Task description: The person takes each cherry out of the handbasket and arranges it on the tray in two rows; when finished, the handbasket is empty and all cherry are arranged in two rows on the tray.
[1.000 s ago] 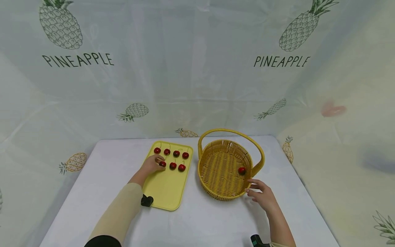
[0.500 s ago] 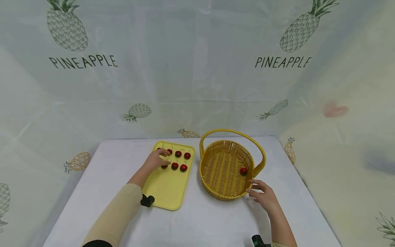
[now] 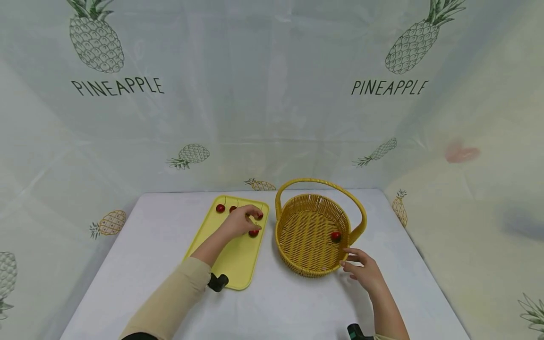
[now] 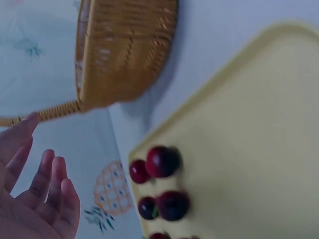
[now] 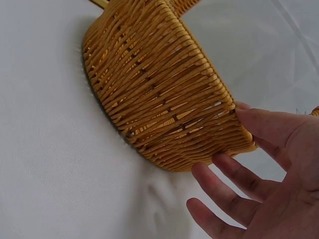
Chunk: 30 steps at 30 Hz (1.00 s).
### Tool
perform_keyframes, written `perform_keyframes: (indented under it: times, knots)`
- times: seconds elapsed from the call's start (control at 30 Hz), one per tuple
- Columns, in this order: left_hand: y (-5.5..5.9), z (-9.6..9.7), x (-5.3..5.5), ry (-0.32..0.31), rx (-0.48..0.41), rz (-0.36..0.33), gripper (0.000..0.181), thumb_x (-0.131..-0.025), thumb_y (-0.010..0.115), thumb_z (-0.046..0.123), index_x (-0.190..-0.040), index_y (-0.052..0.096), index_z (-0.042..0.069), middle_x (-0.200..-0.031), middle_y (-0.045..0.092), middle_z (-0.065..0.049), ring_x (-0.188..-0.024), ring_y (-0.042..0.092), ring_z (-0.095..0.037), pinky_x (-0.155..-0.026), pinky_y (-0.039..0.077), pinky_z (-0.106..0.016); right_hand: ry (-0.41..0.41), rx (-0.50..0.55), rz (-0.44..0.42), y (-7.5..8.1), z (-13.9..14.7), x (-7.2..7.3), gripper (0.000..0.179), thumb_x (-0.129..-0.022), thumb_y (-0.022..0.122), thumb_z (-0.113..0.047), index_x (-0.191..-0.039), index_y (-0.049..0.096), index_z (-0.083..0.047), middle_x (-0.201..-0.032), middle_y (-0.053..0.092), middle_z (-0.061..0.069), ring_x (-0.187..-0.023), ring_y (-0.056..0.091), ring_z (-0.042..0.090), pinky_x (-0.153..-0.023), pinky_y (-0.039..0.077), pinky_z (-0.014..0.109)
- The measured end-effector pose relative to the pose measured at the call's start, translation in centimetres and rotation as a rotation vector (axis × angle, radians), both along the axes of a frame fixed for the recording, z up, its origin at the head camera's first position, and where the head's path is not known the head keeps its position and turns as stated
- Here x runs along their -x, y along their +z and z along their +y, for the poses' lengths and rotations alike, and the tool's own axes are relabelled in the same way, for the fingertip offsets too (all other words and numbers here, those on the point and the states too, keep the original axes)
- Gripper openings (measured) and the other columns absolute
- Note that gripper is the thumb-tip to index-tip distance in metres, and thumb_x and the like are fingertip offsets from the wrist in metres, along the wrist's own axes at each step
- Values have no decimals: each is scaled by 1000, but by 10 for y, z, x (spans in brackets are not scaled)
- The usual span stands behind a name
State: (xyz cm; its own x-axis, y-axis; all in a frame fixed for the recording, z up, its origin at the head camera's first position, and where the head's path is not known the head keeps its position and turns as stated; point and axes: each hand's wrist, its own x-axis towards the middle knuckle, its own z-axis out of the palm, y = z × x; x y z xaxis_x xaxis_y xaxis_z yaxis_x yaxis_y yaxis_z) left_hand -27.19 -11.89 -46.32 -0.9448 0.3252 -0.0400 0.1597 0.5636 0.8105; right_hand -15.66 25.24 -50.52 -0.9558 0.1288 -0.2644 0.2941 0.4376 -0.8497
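My left hand hovers over the right side of the yellow tray, its fingers loosely spread and holding nothing. Red cherries with stems lie in rows on the tray's far part; the hand covers some of them in the head view. A cherry shows just below its fingertips, and the left wrist view has several dark red cherries beside the hand. My right hand holds the near right rim of the woven basket, thumb over the edge and other fingers outside. Inside the basket sits one cherry.
The basket's tall arched handle rises on its far side. Tray and basket stand side by side on a white table, a narrow gap between them. Behind hangs a pale curtain printed with pineapples.
My left hand has slid rightward across the tray, uncovering the cherry at the far left and covering others. The right hand stays at the basket rim.
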Motion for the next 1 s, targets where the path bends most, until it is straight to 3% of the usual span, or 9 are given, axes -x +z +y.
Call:
perform_keyframes:
  times: [0.13,0.4,0.63,0.8,1.0]
  knots:
    - [7,19,-5,-62,-14,7,35,-81,80,8,-113,67,8,-102,62,-7,-74,59,-16,-63,51,-30,2,0,2,0,0,0,47,-91,70,-20,-134,55,-5,-123,57,22,-90,67,24,-77,55,43]
    - [17,56,-8,-159,-29,-39,38,-83,79,10,-119,66,10,-114,60,-13,-78,58,-16,-65,50,-30,0,5,-2,0,0,0,47,-91,70,-19,-134,55,-5,-123,57,21,-90,67,24,-78,55,43]
    - [15,90,-5,-217,-5,-13,41,-82,81,13,-119,66,13,-111,62,-6,-90,61,-20,-74,50,-31,-6,-2,-16,0,1,0,46,-91,70,-18,-134,55,-6,-124,57,21,-91,67,24,-78,55,42]
    - [14,110,0,-246,16,0,42,-81,81,13,-120,66,10,-111,63,-9,-88,61,-18,-75,50,-32,-14,0,-21,-1,1,0,46,-92,69,-17,-134,55,-6,-124,56,21,-90,67,24,-78,55,42]
    - [13,131,7,-262,70,-16,43,-80,82,15,-121,66,12,-112,65,-8,-98,60,-18,-77,49,-29,-7,4,-7,0,1,0,47,-91,70,-18,-134,55,-5,-123,57,22,-90,67,25,-78,55,43]
